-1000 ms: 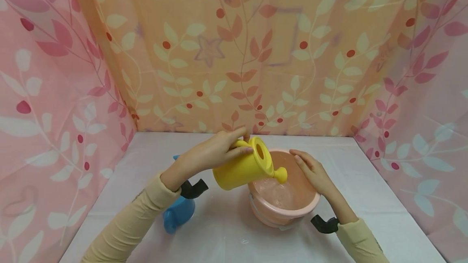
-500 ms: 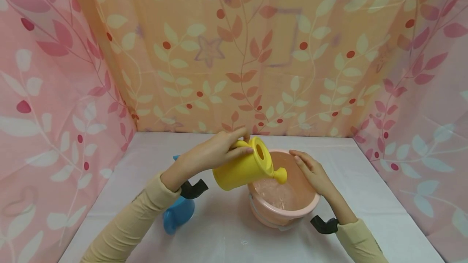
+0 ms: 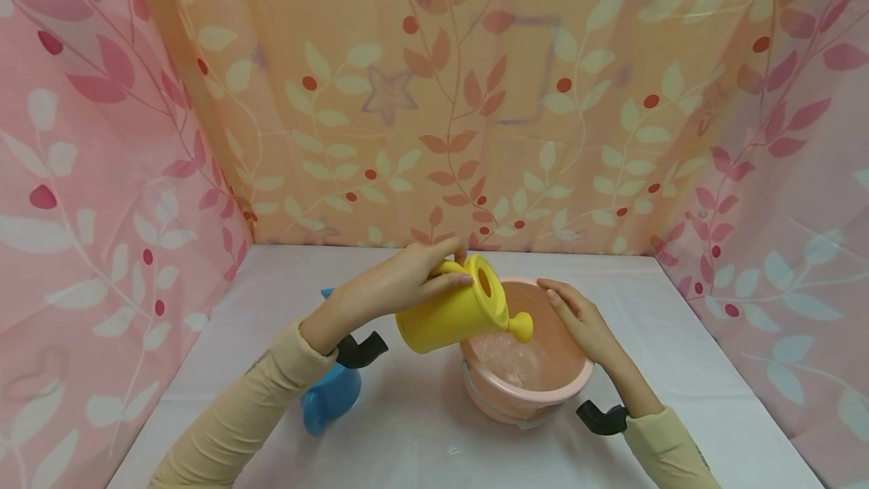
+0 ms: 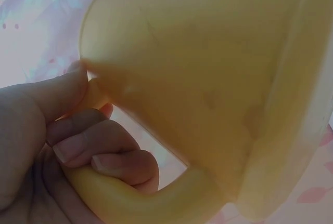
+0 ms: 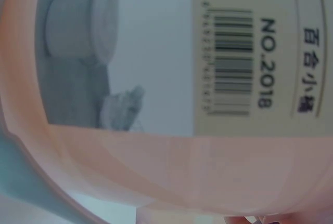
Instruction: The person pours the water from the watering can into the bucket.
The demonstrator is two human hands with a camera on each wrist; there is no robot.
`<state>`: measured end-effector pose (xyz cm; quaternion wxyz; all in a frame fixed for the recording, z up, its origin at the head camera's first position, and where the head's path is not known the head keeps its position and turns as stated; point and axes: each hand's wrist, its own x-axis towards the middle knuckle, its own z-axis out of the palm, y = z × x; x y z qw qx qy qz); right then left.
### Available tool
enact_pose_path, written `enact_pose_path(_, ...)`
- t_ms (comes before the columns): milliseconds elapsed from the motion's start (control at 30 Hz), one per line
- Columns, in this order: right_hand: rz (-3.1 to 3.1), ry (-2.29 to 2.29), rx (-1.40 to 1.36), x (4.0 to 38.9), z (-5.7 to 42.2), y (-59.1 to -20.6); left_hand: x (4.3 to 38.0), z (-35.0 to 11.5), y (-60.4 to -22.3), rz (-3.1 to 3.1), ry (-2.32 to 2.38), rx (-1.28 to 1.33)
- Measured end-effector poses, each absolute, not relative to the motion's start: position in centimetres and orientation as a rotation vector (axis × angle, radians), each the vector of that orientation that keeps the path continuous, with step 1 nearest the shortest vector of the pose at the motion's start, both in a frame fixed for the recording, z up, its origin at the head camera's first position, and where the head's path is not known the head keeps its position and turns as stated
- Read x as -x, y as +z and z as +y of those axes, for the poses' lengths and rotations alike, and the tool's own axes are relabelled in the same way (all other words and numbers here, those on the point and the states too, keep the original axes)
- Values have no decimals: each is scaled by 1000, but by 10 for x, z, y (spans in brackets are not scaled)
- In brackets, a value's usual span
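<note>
My left hand (image 3: pixel 424 274) grips a yellow watering can (image 3: pixel 441 319) by its handle, with fingers curled round the loop in the left wrist view. The can is tilted, its spout head (image 3: pixel 520 326) over the inside of a pink bucket (image 3: pixel 512 398). Clear water (image 3: pixel 505 361) with a broken, rippled surface lies in the bucket. On the far right of the rim, my right hand (image 3: pixel 580 319) rests with fairly straight fingers. In the right wrist view the bucket's outer wall bears a printed label (image 5: pixel 231 63) with a barcode.
A blue plastic vessel (image 3: pixel 339 391) with a rounded handle stands on the white tabletop (image 3: pixel 407 429), partly hidden behind my left forearm. A small wet spot (image 3: pixel 454 450) shows in front of the bucket. Leaf-patterned cloth walls (image 3: pixel 434 96) enclose the back and both sides.
The ripples on the water in the bucket have shifted. Both hands, the watering can and the bucket stay almost exactly where they were.
</note>
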<state>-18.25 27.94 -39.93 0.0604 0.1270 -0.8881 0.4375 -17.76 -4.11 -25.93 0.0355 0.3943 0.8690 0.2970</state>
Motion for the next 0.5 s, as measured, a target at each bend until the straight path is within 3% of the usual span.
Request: enact_pose_path(500,-2693,1327,-376,183,279,-399,177,-38,-257,2665,902,-1170)
